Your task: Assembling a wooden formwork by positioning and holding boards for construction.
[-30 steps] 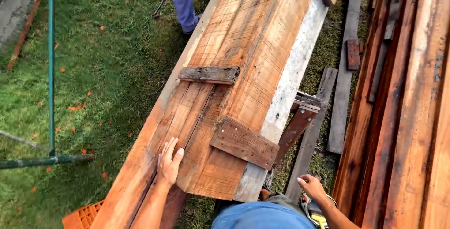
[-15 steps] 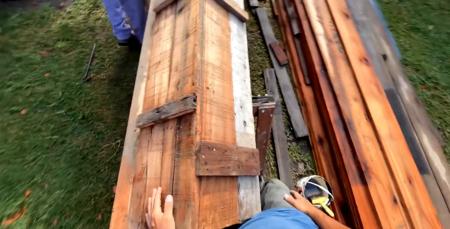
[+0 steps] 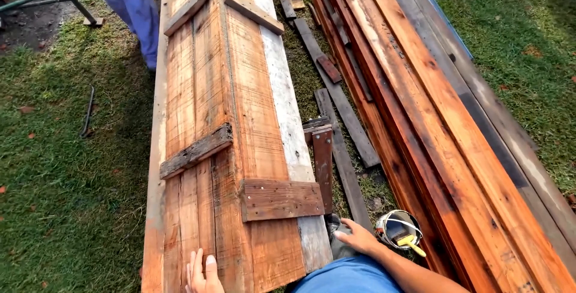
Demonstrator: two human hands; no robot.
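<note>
- Head view: a long panel of nailed reddish boards [image 3: 216,119] was seen lying lengthwise over the grass [image 3: 66,197], crossed by short battens, one of them a dark cleat [image 3: 282,199] near the close end.
- A stack of long red planks [image 3: 420,107] was laid just beside it on the right, with loose grey slats [image 3: 339,119] on the ground between.
- Blue trouser legs [image 3: 129,2] of another person were seen at the far left edge of the panel.
- The left hand [image 3: 201,272] was laid flat on the panel's near end, fingers [image 3: 210,264] spread open, nothing gripped.
- The right hand [image 3: 357,239] was rested off the panel's right edge, fingers loosely open and empty, close to a small tin [image 3: 397,228] with a yellow-handled brush.
- The step was judged to be steadying or positioning the panel; a firm grasp on its near end would be called for next.
</note>
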